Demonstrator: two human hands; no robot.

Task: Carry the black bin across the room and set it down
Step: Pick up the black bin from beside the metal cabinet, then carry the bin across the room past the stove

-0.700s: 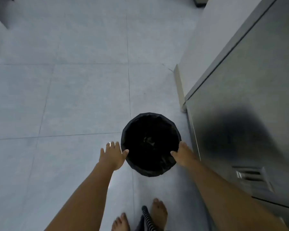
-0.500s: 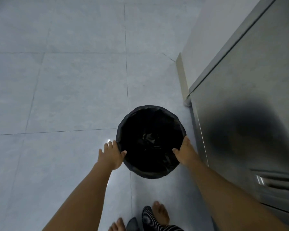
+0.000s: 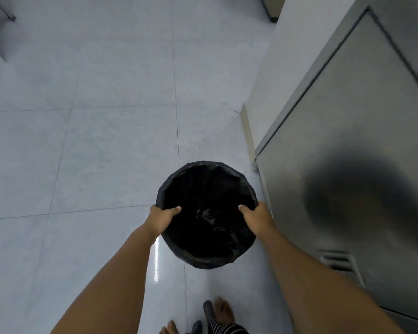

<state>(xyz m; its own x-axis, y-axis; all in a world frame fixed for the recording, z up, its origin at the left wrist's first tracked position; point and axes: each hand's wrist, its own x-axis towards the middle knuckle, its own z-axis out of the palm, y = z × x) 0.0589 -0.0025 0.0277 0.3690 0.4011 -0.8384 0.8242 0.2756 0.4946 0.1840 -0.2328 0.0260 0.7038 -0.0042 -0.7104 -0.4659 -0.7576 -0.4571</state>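
A round black bin lined with a black plastic bag sits low in the middle of the view, over the pale tiled floor. My left hand grips its left rim, thumb hooked inside. On the opposite rim, my right hand holds the same way. Whether the bin's base touches the floor is hidden from above.
A grey metal cabinet with a vent slot stands right beside the bin on the right, next to a white wall corner. Grey floor tiles stretch ahead and left. My bare feet are below the bin. Dark furniture legs stand far left.
Both hands went from flat against the bin's sides to closed over its rim with thumbs inside. The view has shifted slightly.
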